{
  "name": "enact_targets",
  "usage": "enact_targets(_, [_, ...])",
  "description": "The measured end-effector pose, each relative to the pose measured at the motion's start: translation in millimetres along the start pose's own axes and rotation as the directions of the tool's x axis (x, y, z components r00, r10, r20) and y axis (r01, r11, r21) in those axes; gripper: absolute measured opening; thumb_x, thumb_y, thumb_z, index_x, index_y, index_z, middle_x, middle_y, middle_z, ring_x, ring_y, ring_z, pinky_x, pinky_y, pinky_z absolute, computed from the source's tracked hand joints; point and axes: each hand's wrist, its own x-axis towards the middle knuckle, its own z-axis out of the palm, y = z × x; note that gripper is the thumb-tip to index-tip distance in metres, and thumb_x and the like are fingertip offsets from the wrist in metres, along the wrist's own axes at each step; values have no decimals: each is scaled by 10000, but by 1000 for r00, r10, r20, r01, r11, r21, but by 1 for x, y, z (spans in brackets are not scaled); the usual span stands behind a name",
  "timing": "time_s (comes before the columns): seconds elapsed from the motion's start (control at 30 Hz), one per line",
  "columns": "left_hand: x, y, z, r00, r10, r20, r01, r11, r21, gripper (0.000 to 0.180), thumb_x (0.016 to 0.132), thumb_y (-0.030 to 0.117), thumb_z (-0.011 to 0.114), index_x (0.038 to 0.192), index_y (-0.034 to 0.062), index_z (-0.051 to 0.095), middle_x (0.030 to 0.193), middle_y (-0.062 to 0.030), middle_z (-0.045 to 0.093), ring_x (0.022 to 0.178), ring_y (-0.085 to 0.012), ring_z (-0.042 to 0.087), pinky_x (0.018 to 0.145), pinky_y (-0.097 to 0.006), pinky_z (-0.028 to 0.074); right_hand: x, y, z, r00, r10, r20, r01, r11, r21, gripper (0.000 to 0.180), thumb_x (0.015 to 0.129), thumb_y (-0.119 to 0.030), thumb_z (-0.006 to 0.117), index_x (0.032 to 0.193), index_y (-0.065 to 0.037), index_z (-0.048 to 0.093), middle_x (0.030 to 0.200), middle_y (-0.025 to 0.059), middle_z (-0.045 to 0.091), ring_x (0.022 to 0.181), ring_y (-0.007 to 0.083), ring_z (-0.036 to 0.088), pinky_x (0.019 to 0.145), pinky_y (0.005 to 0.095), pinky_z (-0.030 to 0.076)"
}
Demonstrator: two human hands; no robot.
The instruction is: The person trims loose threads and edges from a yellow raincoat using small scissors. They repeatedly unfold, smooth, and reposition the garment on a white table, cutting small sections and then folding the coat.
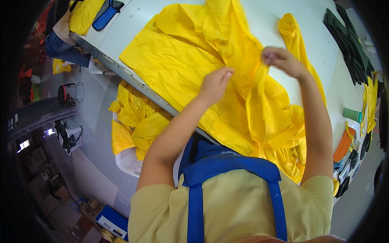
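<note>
While left [216, 86] curls, right [285, 62] bends (inward).

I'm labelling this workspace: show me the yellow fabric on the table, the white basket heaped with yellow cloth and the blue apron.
Yellow fabric [243, 83], head view: its gathered middle.
White basket [128, 162], head view: its outer wall.
Blue apron [231, 165], head view: the top of its bib.

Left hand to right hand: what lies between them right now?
Yellow cloth lies between the left hand and the right hand, as the head view shows.
</note>
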Motion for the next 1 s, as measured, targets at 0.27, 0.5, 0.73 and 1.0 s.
enact_targets(0.27, [78, -51, -19, 913, -181, 365, -212, 554, 805, 299, 797, 90, 557, 1093, 95, 603, 1238, -85, 533, 1103, -294, 493, 894, -395, 438, -18, 60, -130, 836, 103, -539, 216, 842, 495, 141, 957, -162, 499, 1047, -80, 570, 757, -56, 484, 544, 27, 334, 488, 146, 276])
enact_targets(0.5, [73, -84, -26, 916, 62, 395, -346, 621, 703, 333, 780, 75, 562, 1105, 140, 596, 1255, -33, 497, 1100, -244, 476, 860, -408, 427, -24, 41, -180, 523, 83, -848, 639, 621, 455, 198, 963, -198, 486, 1109, -77, 543, 1193, 111, 600, 891, 162, 596, 837, 270, 487])
enact_targets(0.73, [111, -53, 15, 898, -82, 433, -301, 604, 738, 340, 786, 129, 574, 1126, 126, 573, 1211, -43, 531, 1111, -236, 492, 882, -425, 424, -75, 98, -295, 784, -239, -572, 594, 556, 582, 278, 987, -231, 425, 1200, -77, 514, 1107, 86, 612, 1000, 216, 593, 877, 363, 490])
enact_targets(1.0, [120, -55, -14, 936, -63, 345, -271, 493, 827, 268, 791, 125, 568, 1054, 75, 567, 1037, -75, 573, 1022, -246, 536, 829, -412, 453, -53, 4, -188, 666, -264, -698, 577, 775, 257, 285, 984, -181, 436, 1194, -16, 535, 1007, 32, 605, 923, 136, 584, 818, 242, 470])
